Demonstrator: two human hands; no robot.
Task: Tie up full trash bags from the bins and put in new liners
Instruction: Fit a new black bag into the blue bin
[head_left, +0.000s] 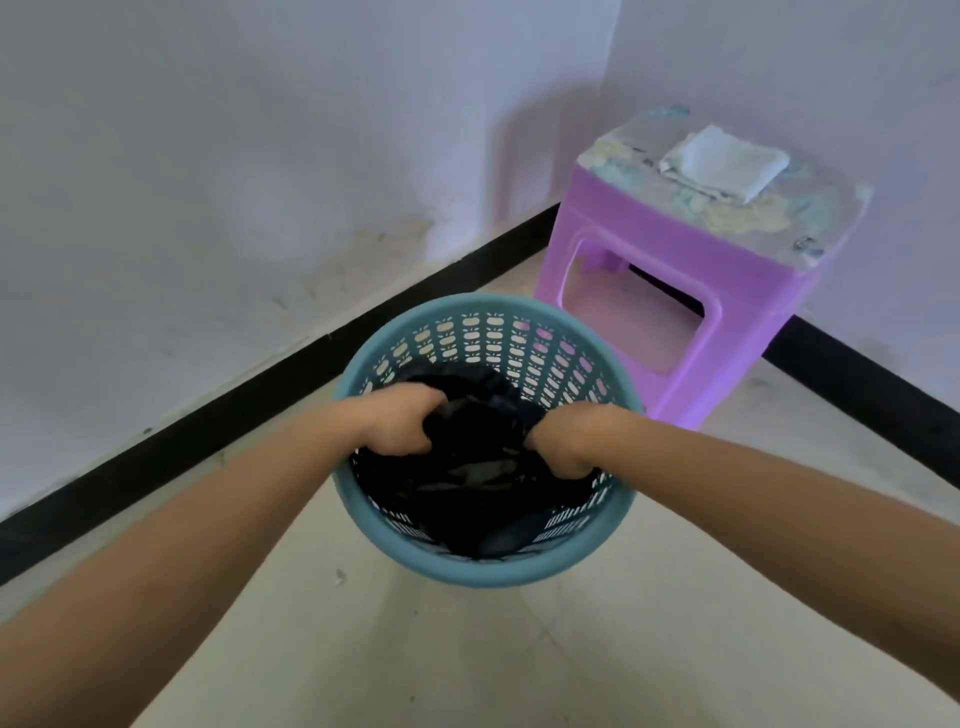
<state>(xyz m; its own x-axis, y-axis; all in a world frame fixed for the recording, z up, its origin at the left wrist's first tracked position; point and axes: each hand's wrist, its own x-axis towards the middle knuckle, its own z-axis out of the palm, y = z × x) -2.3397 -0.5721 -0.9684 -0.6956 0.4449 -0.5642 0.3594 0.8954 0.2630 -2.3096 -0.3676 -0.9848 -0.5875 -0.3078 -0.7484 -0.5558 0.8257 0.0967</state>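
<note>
You are reaching into the teal lattice bin on the floor. Your left hand and right hand are each gripping a bunch of the black trash bag, fingers curling tight into the film. The bag is sitting inside the bin, its mouth gathered in from the rim. It is looking thin, soft and slippery, so you are probably better off holding the gathered neck than the sides, which could tear on the lattice. What is filling it is hidden, so its weight is unclear. 1 folded white sheet, perhaps a liner, is lying on the purple stool just beside the bin.
</note>
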